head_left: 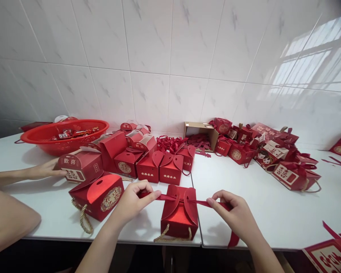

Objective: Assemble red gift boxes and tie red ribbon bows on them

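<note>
A red gift box (179, 220) with a folded, curved-flap top stands near the front edge of the table, a twisted gold cord handle (170, 239) hanging at its front. A dark red ribbon (203, 203) runs through the top of the box and stretches out to both sides. My left hand (136, 201) pinches the ribbon's left end between thumb and fingers. On the other side, my right hand (230, 210) is closed on the right part, and its loose tail hangs below that hand. Left of my left hand sits another red box (99, 195) with a gold round emblem.
A co-worker's hand (49, 168) touches a double-happiness box (81, 165) at the left. Behind are a red plastic basket (65, 138) with wrapped sweets, several red boxes (147, 167), a ribbon pile (170, 144) and an open carton (201, 132). Ribboned boxes (295, 176) crowd the right.
</note>
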Motion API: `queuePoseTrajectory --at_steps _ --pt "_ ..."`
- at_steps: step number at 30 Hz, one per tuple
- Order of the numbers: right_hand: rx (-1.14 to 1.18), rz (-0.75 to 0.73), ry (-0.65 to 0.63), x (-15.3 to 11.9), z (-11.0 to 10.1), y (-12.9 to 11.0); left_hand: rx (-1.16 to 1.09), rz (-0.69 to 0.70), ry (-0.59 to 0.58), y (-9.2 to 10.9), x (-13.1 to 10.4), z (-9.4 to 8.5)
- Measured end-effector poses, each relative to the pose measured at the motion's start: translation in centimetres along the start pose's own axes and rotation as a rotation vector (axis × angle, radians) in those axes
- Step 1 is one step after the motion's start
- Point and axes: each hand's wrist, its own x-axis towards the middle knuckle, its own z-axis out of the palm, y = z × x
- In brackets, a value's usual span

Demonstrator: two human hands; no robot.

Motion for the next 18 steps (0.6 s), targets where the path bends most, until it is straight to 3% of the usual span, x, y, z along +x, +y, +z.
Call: queuePoseTrajectory --at_steps 5,12,18 --pt "-0.031 -0.030 -0.079 0.7 -0.7 -0.4 0.126 0.091 0.011 -0.3 0.3 -0.6" --pt "0.053 -0.048 -0.231 1.8 -2.2 -0.9 0.319 0.578 0.059 -2.3 0.3 -1.4" --pt "0.001 -0.023 -0.308 2.0 -1.7 -0.2 0.515 0.699 0.109 -4.3 0.4 -1.2"
